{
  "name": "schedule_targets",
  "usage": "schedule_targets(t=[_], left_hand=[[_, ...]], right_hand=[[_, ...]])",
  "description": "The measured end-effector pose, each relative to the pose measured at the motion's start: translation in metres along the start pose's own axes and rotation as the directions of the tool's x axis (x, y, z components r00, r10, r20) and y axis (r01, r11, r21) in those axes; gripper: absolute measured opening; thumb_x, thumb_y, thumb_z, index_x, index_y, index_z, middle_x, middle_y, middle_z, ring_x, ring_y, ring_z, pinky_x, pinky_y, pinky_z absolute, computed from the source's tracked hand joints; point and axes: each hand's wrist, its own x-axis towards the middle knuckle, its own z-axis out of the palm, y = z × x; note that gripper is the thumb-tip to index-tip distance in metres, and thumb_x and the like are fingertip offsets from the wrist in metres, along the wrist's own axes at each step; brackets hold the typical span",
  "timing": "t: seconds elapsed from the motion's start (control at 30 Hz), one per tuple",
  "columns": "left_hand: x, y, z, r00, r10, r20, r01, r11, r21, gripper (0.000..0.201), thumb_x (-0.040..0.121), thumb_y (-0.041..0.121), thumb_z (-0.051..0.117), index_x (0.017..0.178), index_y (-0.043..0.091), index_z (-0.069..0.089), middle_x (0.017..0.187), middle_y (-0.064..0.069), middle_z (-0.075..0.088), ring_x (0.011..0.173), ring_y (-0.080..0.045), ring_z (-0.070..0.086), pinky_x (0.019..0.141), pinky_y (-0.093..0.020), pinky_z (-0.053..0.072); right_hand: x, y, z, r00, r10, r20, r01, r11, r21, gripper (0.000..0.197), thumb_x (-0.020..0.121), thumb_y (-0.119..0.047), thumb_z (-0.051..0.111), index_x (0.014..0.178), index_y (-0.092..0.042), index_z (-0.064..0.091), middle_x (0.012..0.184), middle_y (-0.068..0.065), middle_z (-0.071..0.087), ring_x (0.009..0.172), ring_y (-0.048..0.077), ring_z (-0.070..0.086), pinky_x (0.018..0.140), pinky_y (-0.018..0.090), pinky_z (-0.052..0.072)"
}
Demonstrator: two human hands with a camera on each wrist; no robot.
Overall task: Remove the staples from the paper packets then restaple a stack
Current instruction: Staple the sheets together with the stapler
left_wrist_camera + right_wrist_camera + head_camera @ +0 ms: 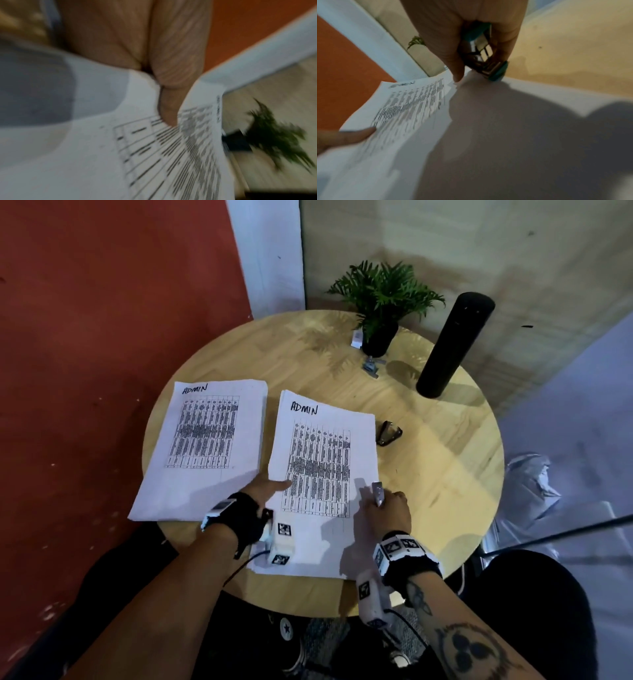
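While the right packet lies flat mid-table in front of the person, its near end past the table edge, the left hand rests on its left margin, fingers straight, thumb out over the print, holding nothing. Right hand curls round a small teal stapler, nose down on the packet's right edge; in the right wrist view the tool's mouth looks slightly parted at the paper, though blur hides whether sheets sit inside. Left wrist view is blurred: a finger on printed sheets only. No staple visible in either packet. Second packet lies just left, edges near touching. Dark staple remover sits just right of the packet's far half, untouched. Farther back: small metal bits, potted plant, black cylinder.

Step, my guess: restapling stage, stapler being placed. Next move needs sheets squared, the edge fed fully into the mouth, the left hand pinning the paper, then a firm squeeze.
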Motion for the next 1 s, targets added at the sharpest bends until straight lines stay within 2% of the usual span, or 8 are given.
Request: schedule_targets(t=[0.07,0.23,0.47,0.63,0.77,0.83,0.9,1.0], left_hand=[[-0.008,0.003,0.005,0.997,0.058,-0.049,-0.064,0.992,-0.113,0.059,0.089,0.009,0.060,0.141,0.004,0.032,0.144,-0.003,0.039,0.133,-0.021,0.035,0.109,-0.038,0.024],[-0.047,0.034,-0.009,0.977,0.209,0.031,-0.196,0.952,-0.233,0.033,0.086,0.011,0.063,0.116,0.004,0.053,0.106,-0.001,0.067,0.107,-0.022,0.058,0.095,-0.035,0.039],[-0.117,0.066,0.003,0.800,0.574,-0.177,-0.600,0.779,-0.183,0.014,0.085,0.007,0.065,0.083,0.020,0.067,0.069,0.018,0.070,0.068,0.003,0.063,0.073,-0.027,0.049],[-0.156,0.040,0.016,0.812,0.538,-0.227,-0.583,0.758,-0.291,0.029,0.059,0.020,0.087,0.084,0.016,0.074,0.080,0.003,0.074,0.076,-0.014,0.068,0.085,-0.042,0.050],[-0.187,0.068,-0.003,0.707,0.666,-0.235,-0.706,0.651,-0.277,0.029,0.070,0.018,0.077,0.096,0.016,0.067,0.090,0.010,0.074,0.092,-0.008,0.068,0.088,-0.029,0.051],[-0.196,0.085,-0.015,0.673,0.704,-0.227,-0.737,0.616,-0.276,0.023,0.070,0.025,0.078,0.085,0.012,0.068,0.089,0.000,0.072,0.087,-0.019,0.067,0.084,-0.033,0.051],[-0.200,0.092,-0.020,0.678,0.704,-0.210,-0.732,0.621,-0.279,0.033,0.066,0.034,0.083,0.072,0.008,0.065,0.075,-0.009,0.061,0.074,-0.021,0.055,0.078,-0.038,0.042],[-0.200,0.093,-0.018,0.690,0.695,-0.205,-0.722,0.637,-0.271,0.033,0.083,0.009,0.067,0.052,0.014,0.060,0.051,0.015,0.052,0.053,0.005,0.039,0.083,-0.038,0.048]], right_hand=[[0.003,0.004,-0.011,1.000,0.011,-0.002,-0.011,0.973,0.233,0.023,0.090,-0.016,0.057,0.070,-0.005,0.056,0.074,0.015,0.055,0.073,0.028,0.054,0.063,0.031,0.042],[-0.002,-0.024,-0.051,0.994,-0.094,-0.063,0.111,0.697,0.708,0.010,0.090,-0.010,0.059,0.084,-0.014,0.053,0.076,0.006,0.051,0.071,0.017,0.047,0.065,0.029,0.039],[-0.054,-0.062,-0.066,0.824,-0.093,-0.559,0.489,0.615,0.618,0.015,0.084,-0.027,0.064,0.091,-0.018,0.054,0.070,-0.006,0.053,0.067,0.006,0.047,0.065,0.025,0.037],[-0.082,-0.041,-0.035,0.852,-0.065,-0.520,0.457,0.577,0.677,0.030,0.077,-0.043,0.056,0.097,-0.021,0.051,0.070,-0.009,0.048,0.066,0.008,0.050,0.069,0.033,0.046],[-0.083,-0.041,-0.055,0.853,-0.159,-0.497,0.499,0.528,0.687,0.033,0.089,-0.019,0.062,0.118,-0.011,0.048,0.082,-0.007,0.054,0.068,-0.001,0.055,0.060,0.023,0.053],[-0.077,-0.049,-0.072,0.831,-0.209,-0.516,0.547,0.476,0.689,0.023,0.090,-0.004,0.058,0.107,-0.016,0.049,0.082,-0.006,0.053,0.068,-0.007,0.051,0.065,0.013,0.046],[-0.077,-0.057,-0.086,0.835,-0.237,-0.497,0.549,0.422,0.721,0.028,0.089,0.002,0.057,0.079,-0.022,0.047,0.071,-0.004,0.044,0.064,0.003,0.043,0.066,0.023,0.040],[-0.078,-0.060,-0.089,0.825,-0.272,-0.495,0.565,0.437,0.700,0.040,0.088,0.004,0.057,0.066,-0.025,0.040,0.066,-0.006,0.040,0.064,0.010,0.037,0.068,0.030,0.035]])
